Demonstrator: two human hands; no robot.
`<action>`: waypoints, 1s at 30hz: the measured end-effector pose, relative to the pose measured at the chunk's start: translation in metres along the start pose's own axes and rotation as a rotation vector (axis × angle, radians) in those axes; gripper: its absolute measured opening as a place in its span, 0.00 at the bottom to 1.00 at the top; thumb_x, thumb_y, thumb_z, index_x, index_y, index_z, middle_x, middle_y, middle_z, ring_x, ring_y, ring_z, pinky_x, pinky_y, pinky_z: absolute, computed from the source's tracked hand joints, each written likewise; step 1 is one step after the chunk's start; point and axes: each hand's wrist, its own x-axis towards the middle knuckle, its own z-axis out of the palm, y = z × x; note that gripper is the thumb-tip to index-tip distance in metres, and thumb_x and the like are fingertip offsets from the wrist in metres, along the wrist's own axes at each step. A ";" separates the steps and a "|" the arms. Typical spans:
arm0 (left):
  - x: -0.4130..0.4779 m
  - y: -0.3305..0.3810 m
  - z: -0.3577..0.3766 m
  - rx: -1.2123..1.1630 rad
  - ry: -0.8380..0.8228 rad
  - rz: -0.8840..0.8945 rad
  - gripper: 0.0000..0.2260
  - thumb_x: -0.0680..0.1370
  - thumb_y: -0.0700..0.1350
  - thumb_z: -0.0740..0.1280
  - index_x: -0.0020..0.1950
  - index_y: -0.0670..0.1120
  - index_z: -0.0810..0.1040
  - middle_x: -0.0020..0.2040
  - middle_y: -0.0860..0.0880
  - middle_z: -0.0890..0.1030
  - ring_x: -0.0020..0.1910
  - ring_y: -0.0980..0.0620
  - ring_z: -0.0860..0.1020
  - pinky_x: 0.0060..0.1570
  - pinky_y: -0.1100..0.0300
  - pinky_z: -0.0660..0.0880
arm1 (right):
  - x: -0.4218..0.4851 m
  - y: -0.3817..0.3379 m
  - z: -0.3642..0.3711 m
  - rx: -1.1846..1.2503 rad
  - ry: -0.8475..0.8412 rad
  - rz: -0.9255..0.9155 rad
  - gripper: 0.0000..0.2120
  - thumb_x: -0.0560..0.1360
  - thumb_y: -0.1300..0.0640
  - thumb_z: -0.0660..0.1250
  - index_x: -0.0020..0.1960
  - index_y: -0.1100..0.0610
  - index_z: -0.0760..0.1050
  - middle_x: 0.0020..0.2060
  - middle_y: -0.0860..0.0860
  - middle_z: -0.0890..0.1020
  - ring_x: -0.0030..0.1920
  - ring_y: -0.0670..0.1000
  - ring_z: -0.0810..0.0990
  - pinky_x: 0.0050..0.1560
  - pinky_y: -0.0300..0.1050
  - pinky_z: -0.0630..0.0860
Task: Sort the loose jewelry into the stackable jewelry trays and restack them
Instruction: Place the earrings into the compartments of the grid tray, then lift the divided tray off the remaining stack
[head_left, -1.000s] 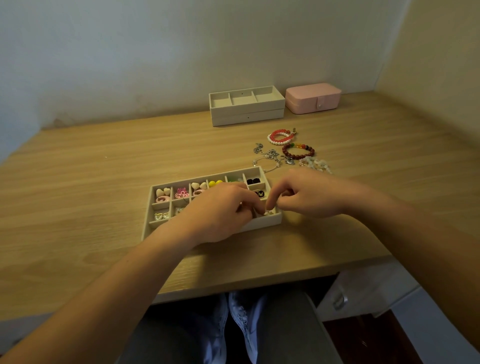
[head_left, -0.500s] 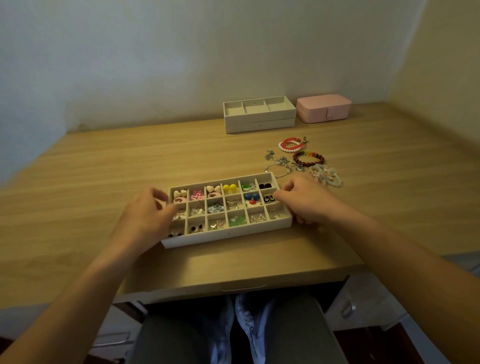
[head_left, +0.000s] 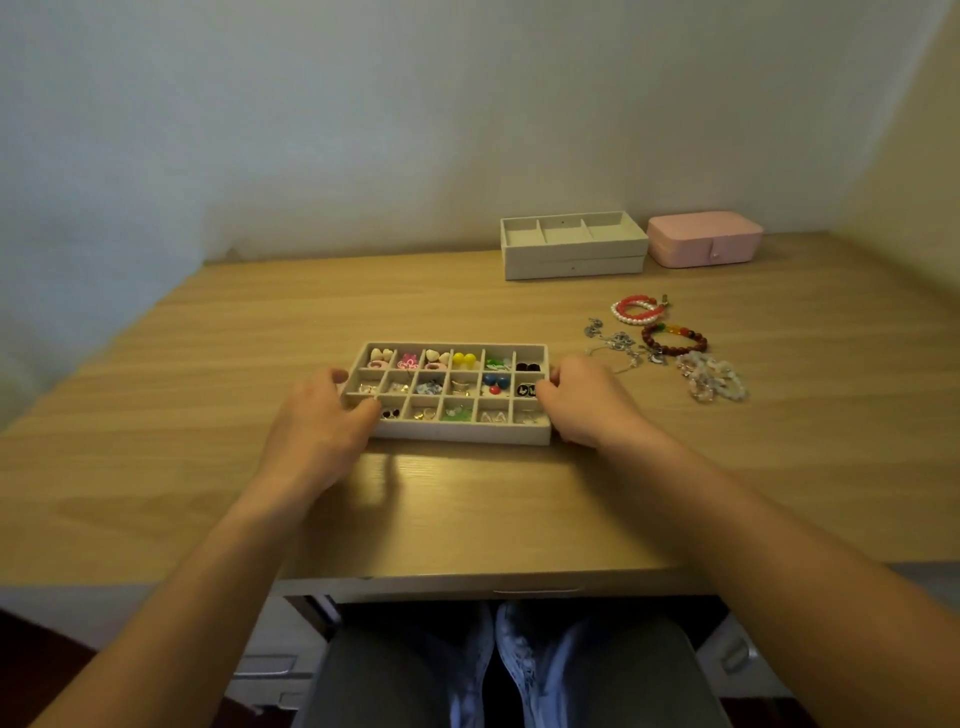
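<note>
Left hand (head_left: 322, 415) and right hand (head_left: 584, 408) are gripping the short ends of the filled tray (head_left: 457, 434) sitting between them; I'd be lifting level, slowly, so earrings (head_left: 464, 358) aren't hopping compartments.

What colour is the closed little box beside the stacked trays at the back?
The box is pale pink, clearest in the head view.
</note>
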 end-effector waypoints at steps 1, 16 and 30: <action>0.003 0.001 0.001 0.012 0.015 0.020 0.26 0.77 0.55 0.68 0.72 0.45 0.71 0.67 0.42 0.75 0.65 0.42 0.74 0.62 0.50 0.71 | 0.006 -0.007 0.007 0.005 0.018 0.004 0.11 0.81 0.54 0.61 0.45 0.58 0.77 0.41 0.55 0.81 0.42 0.56 0.80 0.35 0.48 0.73; 0.070 0.013 0.010 0.233 0.070 -0.002 0.26 0.77 0.58 0.69 0.68 0.44 0.70 0.65 0.41 0.76 0.65 0.39 0.74 0.61 0.47 0.72 | 0.075 -0.060 0.030 -0.147 0.057 0.054 0.16 0.83 0.43 0.57 0.52 0.52 0.78 0.49 0.53 0.83 0.49 0.57 0.81 0.44 0.48 0.72; 0.172 0.162 0.092 -0.198 -0.255 0.114 0.30 0.78 0.53 0.70 0.76 0.44 0.65 0.69 0.43 0.74 0.64 0.42 0.76 0.64 0.45 0.74 | 0.188 0.033 -0.087 0.249 0.366 0.240 0.27 0.80 0.50 0.64 0.76 0.58 0.66 0.74 0.57 0.68 0.68 0.60 0.73 0.65 0.55 0.73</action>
